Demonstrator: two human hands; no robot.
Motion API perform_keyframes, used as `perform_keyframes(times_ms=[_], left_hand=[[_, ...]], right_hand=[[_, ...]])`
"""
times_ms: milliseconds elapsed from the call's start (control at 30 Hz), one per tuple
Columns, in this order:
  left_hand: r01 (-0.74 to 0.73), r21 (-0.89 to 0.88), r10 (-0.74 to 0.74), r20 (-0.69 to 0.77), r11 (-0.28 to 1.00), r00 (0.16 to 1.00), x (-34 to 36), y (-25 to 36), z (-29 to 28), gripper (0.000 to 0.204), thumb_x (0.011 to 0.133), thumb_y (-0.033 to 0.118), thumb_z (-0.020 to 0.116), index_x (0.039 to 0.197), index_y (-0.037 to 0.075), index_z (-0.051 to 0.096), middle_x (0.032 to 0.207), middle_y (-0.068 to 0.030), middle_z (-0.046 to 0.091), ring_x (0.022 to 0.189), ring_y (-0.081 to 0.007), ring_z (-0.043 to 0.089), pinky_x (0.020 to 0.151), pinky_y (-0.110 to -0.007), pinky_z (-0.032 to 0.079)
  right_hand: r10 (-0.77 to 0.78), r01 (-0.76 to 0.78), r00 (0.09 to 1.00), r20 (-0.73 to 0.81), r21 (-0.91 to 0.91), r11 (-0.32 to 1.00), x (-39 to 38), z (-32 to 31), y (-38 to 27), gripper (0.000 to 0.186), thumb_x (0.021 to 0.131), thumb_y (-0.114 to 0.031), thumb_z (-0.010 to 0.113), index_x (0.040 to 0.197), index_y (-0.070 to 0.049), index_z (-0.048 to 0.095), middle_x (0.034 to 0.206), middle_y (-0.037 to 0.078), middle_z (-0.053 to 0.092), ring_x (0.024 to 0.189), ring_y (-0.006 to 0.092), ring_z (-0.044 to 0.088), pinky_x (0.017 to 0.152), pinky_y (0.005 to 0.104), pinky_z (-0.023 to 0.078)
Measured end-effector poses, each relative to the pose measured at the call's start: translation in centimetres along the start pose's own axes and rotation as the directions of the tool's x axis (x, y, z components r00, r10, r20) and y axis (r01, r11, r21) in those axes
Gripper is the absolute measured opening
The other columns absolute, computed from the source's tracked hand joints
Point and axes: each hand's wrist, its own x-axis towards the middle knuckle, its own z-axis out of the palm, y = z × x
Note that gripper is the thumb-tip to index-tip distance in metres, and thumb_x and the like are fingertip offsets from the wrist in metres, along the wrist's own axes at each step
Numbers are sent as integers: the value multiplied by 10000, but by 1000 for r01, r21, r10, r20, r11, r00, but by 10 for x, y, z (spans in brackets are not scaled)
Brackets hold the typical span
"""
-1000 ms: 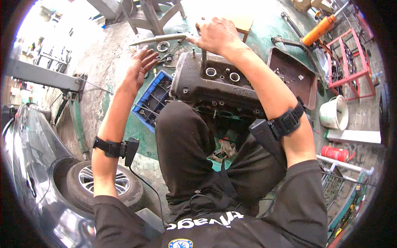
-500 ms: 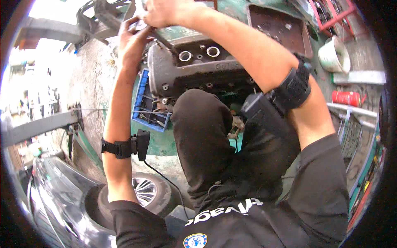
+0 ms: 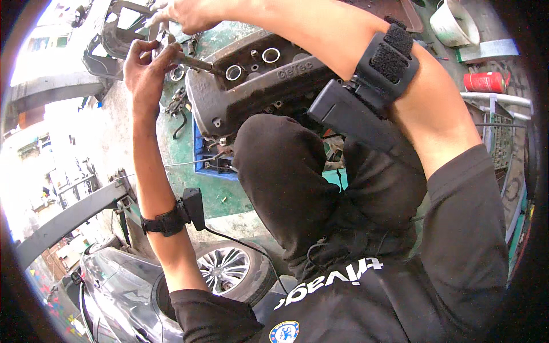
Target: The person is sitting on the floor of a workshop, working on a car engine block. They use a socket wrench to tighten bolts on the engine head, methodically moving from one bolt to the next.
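Observation:
My left hand (image 3: 147,71) is closed, thumb and fingers pinching the end of a dark metal bar (image 3: 196,62). The bar slants from this hand toward the left end of a grimy valve cover (image 3: 251,94) with round, light-rimmed holes. A small silvery piece at the held end is mostly hidden by the fingers. My right hand (image 3: 191,14) is just above and beyond the left, its fingers stretched out and apart near that end. Part of the right hand is cut by the upper edge. Beneath the cover sits the engine, half hidden by my knee.
A blue tray (image 3: 200,160) with metal parts lies under the engine's left side. Grey metal frames (image 3: 117,34) stand at the far left, a car wheel (image 3: 226,268) lower left. To the right are a white bucket (image 3: 454,26) and a red extinguisher (image 3: 486,82).
Both hands have shifted left and slightly nearer in the picture. The right hand's fingers have spread from a grip. More of the metal bar shows beside the left hand.

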Motion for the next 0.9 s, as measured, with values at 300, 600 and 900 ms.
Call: perform_keyframes(times_ms=[300,600,900], left_hand=[[37,-59,-34,52,998,998,0,2,-8,230,869,112,639,1035,8,519,1002,-138,645,912,-220,670,758,-346,559],[168,-78,-172,-44,983,984,-12,-8,6,392,924,138,582,1287,6,519,1058,-138,664,941,-211,659,699,-337,592],[522,-672,-275,447,524,851,-87,34,7,484,968,462,436,1193,41,509,790,-90,607,573,-145,601,446,-266,492]], right_hand=[[138,-131,986,97,-74,989,-9,-30,-7,239,789,-170,600,990,-123,721,995,83,704,926,255,675,808,386,523],[144,-168,878,457,13,986,1,-56,-31,228,643,-190,710,846,-88,730,827,77,704,773,195,658,671,378,519],[178,-409,874,453,487,772,-18,-59,-59,221,703,-185,574,798,-55,726,691,98,685,702,248,683,618,388,540]])
